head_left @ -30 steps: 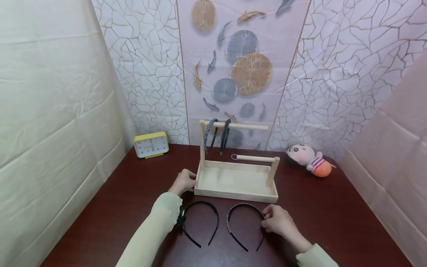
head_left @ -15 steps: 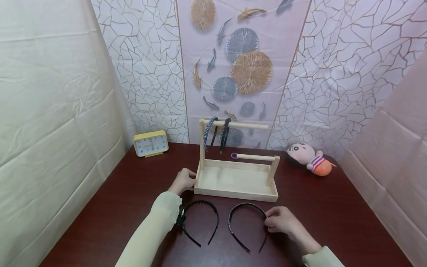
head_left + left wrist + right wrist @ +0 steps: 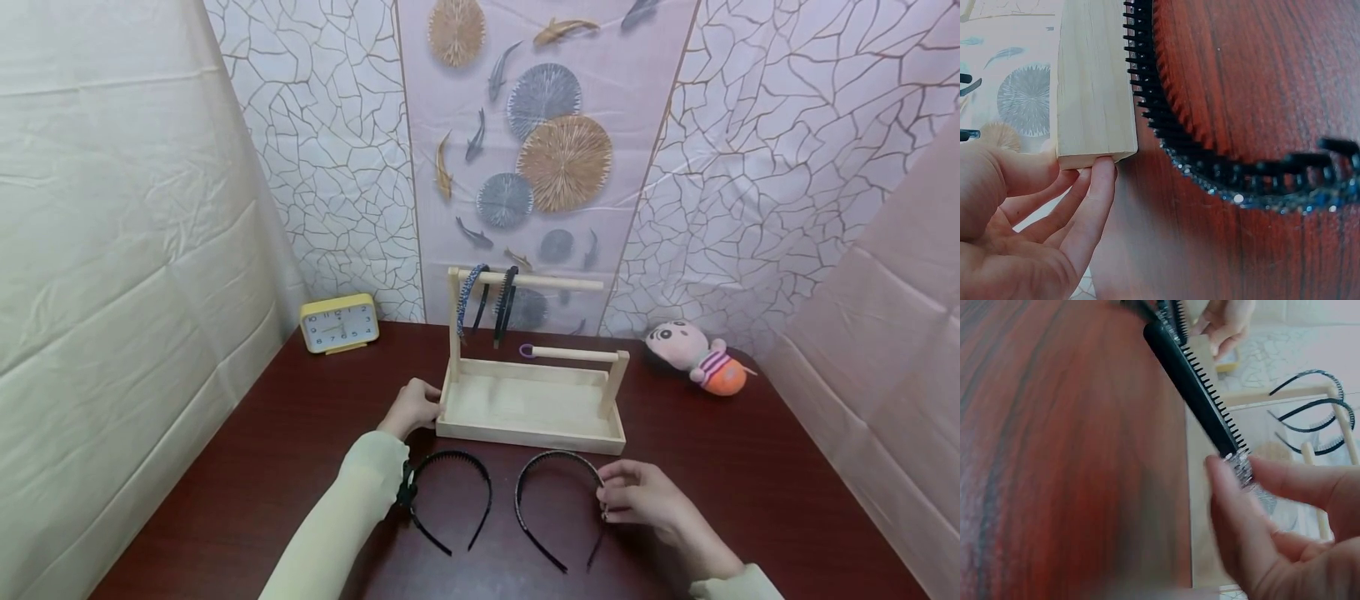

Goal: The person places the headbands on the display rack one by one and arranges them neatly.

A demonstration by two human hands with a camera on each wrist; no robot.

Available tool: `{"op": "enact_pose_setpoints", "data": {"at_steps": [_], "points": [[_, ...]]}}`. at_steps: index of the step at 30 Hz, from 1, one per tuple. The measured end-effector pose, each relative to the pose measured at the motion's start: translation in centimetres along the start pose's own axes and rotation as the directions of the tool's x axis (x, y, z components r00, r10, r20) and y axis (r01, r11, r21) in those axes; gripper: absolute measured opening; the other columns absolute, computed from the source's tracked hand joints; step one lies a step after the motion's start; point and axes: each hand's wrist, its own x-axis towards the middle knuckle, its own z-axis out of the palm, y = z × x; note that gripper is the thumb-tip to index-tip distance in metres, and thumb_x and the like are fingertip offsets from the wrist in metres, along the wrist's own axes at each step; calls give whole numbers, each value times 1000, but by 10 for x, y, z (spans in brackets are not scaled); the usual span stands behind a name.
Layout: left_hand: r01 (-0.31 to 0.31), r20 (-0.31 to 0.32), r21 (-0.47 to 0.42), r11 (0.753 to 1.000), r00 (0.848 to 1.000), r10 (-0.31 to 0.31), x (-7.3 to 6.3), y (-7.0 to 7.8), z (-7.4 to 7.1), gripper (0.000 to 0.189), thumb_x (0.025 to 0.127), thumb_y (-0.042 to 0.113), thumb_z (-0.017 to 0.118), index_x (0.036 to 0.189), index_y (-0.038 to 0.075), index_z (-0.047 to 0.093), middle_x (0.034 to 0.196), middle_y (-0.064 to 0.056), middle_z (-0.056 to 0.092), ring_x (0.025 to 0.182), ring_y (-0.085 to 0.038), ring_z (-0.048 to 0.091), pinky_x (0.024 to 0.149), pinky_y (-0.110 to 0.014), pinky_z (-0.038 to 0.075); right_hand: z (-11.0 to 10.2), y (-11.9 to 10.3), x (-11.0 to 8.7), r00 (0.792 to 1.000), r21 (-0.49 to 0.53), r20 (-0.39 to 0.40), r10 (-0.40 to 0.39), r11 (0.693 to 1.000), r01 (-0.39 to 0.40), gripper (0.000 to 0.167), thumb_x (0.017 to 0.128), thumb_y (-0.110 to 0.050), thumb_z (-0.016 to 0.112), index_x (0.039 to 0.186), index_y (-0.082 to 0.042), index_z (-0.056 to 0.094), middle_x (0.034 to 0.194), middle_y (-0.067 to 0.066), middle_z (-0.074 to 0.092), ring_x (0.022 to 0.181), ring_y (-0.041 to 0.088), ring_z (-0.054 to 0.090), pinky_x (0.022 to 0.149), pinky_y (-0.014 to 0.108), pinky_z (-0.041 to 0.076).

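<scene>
My left hand (image 3: 411, 406) grips the left end of a wooden headband stand (image 3: 525, 437). In the left wrist view, thumb and fingers pinch the end of its tray wall (image 3: 1094, 87). My right hand (image 3: 637, 496) pinches the right side of a black toothed headband (image 3: 555, 454) with glittery trim. The right wrist view shows that band (image 3: 1191, 387) between thumb and fingers, one tip pointing away from the hand. To its left lies another black headband (image 3: 453, 455), a dark bow (image 3: 406, 493) at its side near my left sleeve.
A blue patterned headband (image 3: 467, 300) and dark headbands (image 3: 505, 304) hang on the stand's upper bar (image 3: 562, 283). On the lower bar (image 3: 573, 355) is a purple hair tie (image 3: 527, 352). A yellow clock (image 3: 340, 323) stands back left; a plush doll (image 3: 697, 358) lies back right.
My right hand has shifted slightly to the right, and the headband it pinches has moved along with it. The left hand stays at the stand.
</scene>
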Motion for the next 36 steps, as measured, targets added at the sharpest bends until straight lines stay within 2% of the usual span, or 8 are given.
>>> {"op": "enact_pose_setpoints", "data": {"at_steps": [3,7,11,17,23,27,36], "points": [[-2,3,0,1000,1000,2,-1,0,-1,35,91,-4,63,126,-11,60,126,-32,58,94,-34,71,70,-39,62,2,-6,-2,999,19,4,-51,998,51,39,89,0,66,120,17,48,88,3,63,78,14,66,72,33,62],[8,8,-10,1000,1000,-8,0,0,-2,36,91,-3,63,127,-10,60,126,-32,58,93,-34,71,70,-39,62,7,-16,-4,992,15,-31,-122,992,123,43,88,0,68,121,17,48,91,6,64,79,17,68,73,36,62],[9,13,-12,1000,1000,-9,1,1,-2,36,92,-3,63,127,-11,59,125,-32,59,93,-33,71,70,-38,63,14,-24,-3,981,6,-104,-162,987,164,44,86,3,69,122,17,49,92,8,64,80,16,68,73,36,62],[13,17,-23,1000,1000,-12,-2,3,-3,37,91,-4,63,128,-12,58,124,-33,59,94,-35,71,71,-39,62,24,-33,3,958,23,-223,-180,981,190,42,85,6,70,122,14,53,91,7,63,79,14,69,71,35,62],[21,19,-36,999,1000,-21,-3,3,-3,39,91,-4,63,128,-13,57,125,-33,58,95,-36,71,72,-40,62,34,-41,18,920,55,-316,-232,963,262,41,83,8,71,120,13,54,90,8,63,76,8,68,71,35,62],[14,9,-26,1000,1000,-13,-2,2,-3,38,91,-5,63,128,-13,57,125,-34,58,95,-36,70,71,-40,62,41,-49,30,891,63,-374,-258,951,302,40,83,8,71,120,10,56,91,9,62,75,9,67,70,34,63],[12,10,-38,999,1000,-11,-3,2,-1,37,91,-5,63,127,-11,59,126,-33,58,98,-36,69,73,-41,62,50,-61,55,816,63,-485,-313,919,390,37,82,10,71,118,6,61,92,9,62,73,6,67,70,29,62]]}}
